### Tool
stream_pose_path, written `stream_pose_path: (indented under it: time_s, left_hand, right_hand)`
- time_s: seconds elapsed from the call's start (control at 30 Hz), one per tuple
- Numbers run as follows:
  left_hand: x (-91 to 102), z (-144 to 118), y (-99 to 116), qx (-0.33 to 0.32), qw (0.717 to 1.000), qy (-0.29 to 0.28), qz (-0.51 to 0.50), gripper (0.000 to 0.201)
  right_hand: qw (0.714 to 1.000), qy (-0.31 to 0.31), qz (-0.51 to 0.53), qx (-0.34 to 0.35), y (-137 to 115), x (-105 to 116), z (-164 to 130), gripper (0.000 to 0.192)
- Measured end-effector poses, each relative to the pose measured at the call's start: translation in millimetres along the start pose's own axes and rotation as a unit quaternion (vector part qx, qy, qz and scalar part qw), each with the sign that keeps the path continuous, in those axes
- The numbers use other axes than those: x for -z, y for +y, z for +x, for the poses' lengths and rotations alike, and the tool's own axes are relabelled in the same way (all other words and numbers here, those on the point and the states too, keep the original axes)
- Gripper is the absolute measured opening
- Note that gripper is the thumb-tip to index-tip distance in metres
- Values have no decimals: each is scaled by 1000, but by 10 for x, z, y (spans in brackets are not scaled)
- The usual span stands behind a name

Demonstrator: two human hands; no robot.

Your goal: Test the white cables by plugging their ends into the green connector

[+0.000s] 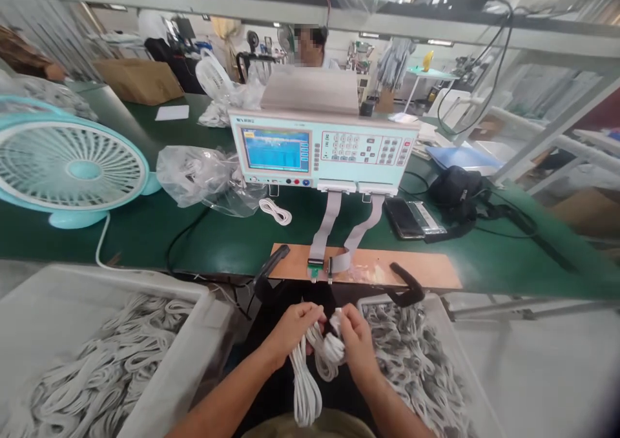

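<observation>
Both hands work low in front of the bench edge. Left hand is closed on a bundle of white cables; loops hang below the fist. Right hand is pinched shut on the same bundle, fingers at a short coil near its top. The bundle sits between the 2 hands, above the lap, just below the board.

Handling, by judgement: cables look light, limp and smooth-jacketed; loops will sag and snag on each other. Best hold is likely at the plug ends or the gathered neck, not the loose loops.

2 bins flank the lap: left bin and right bin, both holding more coiled white cables.

On the green bench: tester with lit blue screen and keypad, 2 grey ribbon leads running down to connectors on the board. Small logo at the tester's top left, too small to read; screen text also illegible. Fan at left, bag of cables beside it, phone at right. A person sits behind the tester.
</observation>
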State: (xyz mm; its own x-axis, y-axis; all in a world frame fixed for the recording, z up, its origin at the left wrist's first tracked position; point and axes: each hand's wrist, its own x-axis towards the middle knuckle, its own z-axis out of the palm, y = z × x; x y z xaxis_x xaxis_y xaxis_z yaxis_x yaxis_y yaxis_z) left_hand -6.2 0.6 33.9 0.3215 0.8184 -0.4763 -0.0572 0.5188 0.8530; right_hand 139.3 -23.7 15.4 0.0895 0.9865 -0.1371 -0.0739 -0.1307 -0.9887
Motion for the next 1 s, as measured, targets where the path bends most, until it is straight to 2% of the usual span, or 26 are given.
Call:
stream_pose_path:
  time_s: [0.07, 0.13, 0.2, 0.27, 0.3, 0.33, 0.4, 0.47, 0.57, 0.7, 0.87, 1.0]
  left_hand:
    - [22, -2, -51, 26, 999, -18, -27, 38]
    - [42, 14, -95, 33, 998, -28, -53, 37]
    - [33, 36, -133, 32, 997, -33, -66, 37]
    - [-15, 55, -158, 29, 997, -36, -66, 36]
    - [-50, 60, -164, 29, 997, -38, -61, 36]
    - [-87, 60, -165, 30, 997, -39, -54, 36]
    - [-148, 48, -155, 33, 997, -45, -46, 35]
    - [-165, 17, -137, 32, 997, -50, -54, 33]
    - [-110, -44, -124, 19, 995, -55, -82, 28]
    - [-15, -104, -164, 6, 992, -42, -117, 28]
    - [14, -127, -208, 34, 991, -50, -120, 28]
    - [37, -138, -183, 70, 992, -64, -82, 24]
  right_hand:
    - [999, 17, -42, -22, 65, 381, -53, 31]
    - [987, 36, -154, 2, 144, 827, -69, 30]
    - [947, 83, -304, 62, 199, 1176, -83, 23]
    - [903, 106, -396, 129, 195, 1287, -117, 19]
    - [896, 91, -407, 154, 170, 1240, -141, 18]
    - [900, 55, -397, 169, 133, 1134, -166, 17]
    - [924, -44, -341, 168, 47, 826, -203, 14]
    - [935, -120, -292, 159, -23, 525, -212, 14]
    - [936, -180, -257, 162, -42, 287, -185, 14]
    - [938, -188, -244, 160, 53, 242, -174, 2]
    - [947, -165, -230, 150, 146, 195, -235, 12]
    - [933, -166, -261, 184, 191, 156, -248, 10]
